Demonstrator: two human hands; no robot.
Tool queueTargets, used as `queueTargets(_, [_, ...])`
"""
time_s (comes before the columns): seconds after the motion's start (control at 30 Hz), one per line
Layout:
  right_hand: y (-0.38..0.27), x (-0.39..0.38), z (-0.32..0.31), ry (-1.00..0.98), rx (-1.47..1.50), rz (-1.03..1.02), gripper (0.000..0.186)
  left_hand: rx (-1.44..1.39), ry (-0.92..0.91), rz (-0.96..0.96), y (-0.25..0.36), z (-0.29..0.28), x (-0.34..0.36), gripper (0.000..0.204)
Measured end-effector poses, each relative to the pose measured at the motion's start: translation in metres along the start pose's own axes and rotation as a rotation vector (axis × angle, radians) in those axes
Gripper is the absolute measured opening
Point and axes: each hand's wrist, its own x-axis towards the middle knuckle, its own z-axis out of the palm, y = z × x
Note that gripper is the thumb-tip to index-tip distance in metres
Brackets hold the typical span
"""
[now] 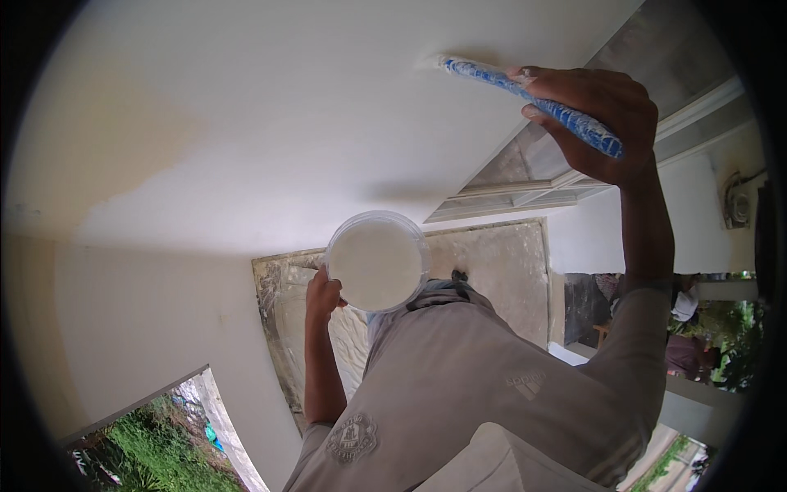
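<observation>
My right hand [598,115] is raised at the upper right, its fingers closed around a blue-handled paintbrush [533,94] smeared with white paint. The brush's white-coated end meets the white wall [311,107], or comes very close to it. Lower down, my left hand [323,295] grips the side of a round, clear-rimmed tub [426,258]. Off-white liquid paint [375,261] fills much of what shows inside it. The tub's underside is hidden.
A yellowish patch [139,123] marks the wall at left. A framed window [525,176] stands at right. Below, a crumpled pale sheet [352,344] lies on the stained floor [500,262]. Greenery [164,443] shows through a lower-left opening. At far right is a person in a dark top [687,357].
</observation>
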Motion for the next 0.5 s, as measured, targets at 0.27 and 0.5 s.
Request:
queueTargets(0.27, [-0.027,0.035,-0.061,0.017,-0.014,0.043,0.032,-0.020,0.024,0.031,-0.009,0.005,-0.005,0.052])
queueTargets(0.5, [-0.042,0.008,0.075,-0.164,0.145,-0.048,0.047,-0.022,0.054,0.028,-0.012,0.004,-0.001,0.051])
